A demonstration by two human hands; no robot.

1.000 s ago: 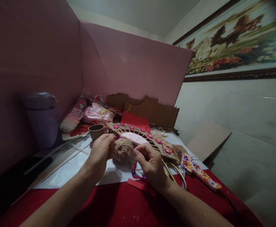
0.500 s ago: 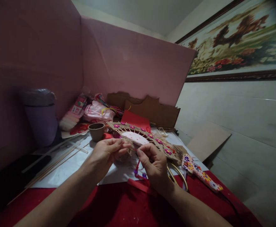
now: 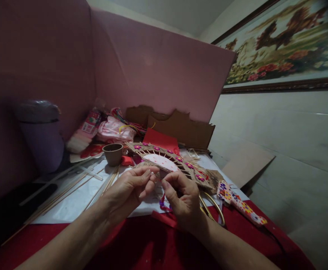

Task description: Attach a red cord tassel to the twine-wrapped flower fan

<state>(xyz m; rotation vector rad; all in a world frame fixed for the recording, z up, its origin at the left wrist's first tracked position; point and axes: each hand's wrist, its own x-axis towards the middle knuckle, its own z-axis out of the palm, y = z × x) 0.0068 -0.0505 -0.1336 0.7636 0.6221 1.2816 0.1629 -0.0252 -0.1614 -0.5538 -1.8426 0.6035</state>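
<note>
Cord, thin, red and purple-beaded [image 3: 162, 204], hung from the right hand [image 3: 184, 197], pinched between thumb and forefinger above the red-covered desk [image 3: 135, 230]. The left hand [image 3: 128, 187], half curled nearby, pinched a tiny whitish piece [image 3: 152, 173].

At far edge of desk [image 3: 135, 245], cardboard [image 3: 189, 131], behind craft piece [image 3: 179, 159]; cup [image 3: 112, 155] left, glue gun [image 3: 241, 205] (beside scissors [image 3: 219, 208]) toward right edge.

No writing can be read clearly; the label [image 3: 91, 125] on the far-left pink packet is too small.
</note>
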